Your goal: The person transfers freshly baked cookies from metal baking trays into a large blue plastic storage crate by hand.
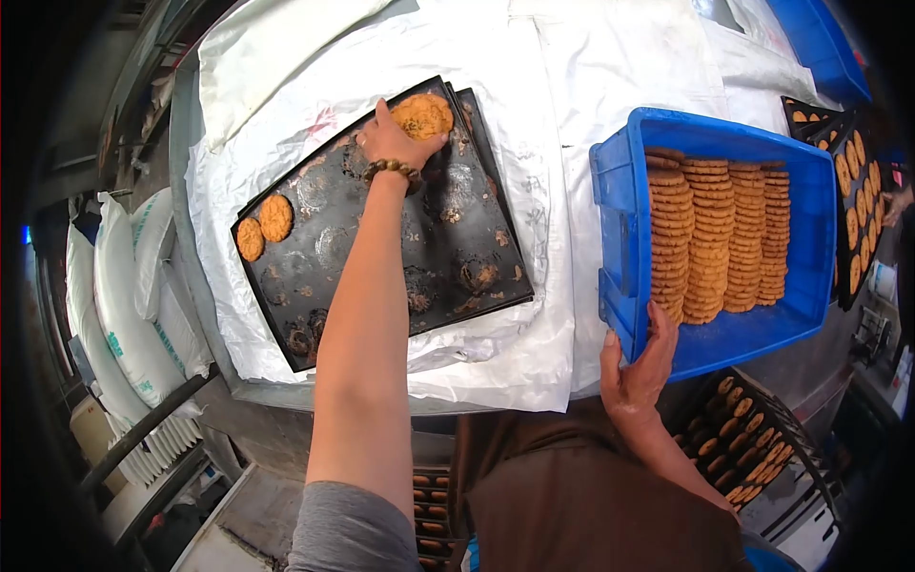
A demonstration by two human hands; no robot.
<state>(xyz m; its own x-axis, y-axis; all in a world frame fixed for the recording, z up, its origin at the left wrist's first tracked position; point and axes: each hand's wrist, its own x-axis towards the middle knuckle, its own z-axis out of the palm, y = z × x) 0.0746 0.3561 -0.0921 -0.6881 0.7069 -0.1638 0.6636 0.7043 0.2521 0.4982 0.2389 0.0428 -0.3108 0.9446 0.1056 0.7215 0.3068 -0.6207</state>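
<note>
Near the far corner of a worn black baking tray [381,224], my left hand [402,151] is closed around round golden cookies [424,115]. How many cookies lie in its grasp is partly hidden by the hand. A beaded bracelet [393,172] circles that wrist. Two more cookies [264,229] lie at the tray's left end. My right hand [637,377] grips the near left corner of a blue plastic crate [624,219], thumb outside and fingers over the rim. Inside the crate stand several tall stacks of cookies [706,243].
White sheeting [486,48] covers the table beneath tray and crate. Another tray edge [477,124] shows under the black tray. Cookie-filled trays [858,191] stand at far right, beside another person's hand [896,205]. A rack of cookies [734,434] is below; white sacks [124,296] lie left.
</note>
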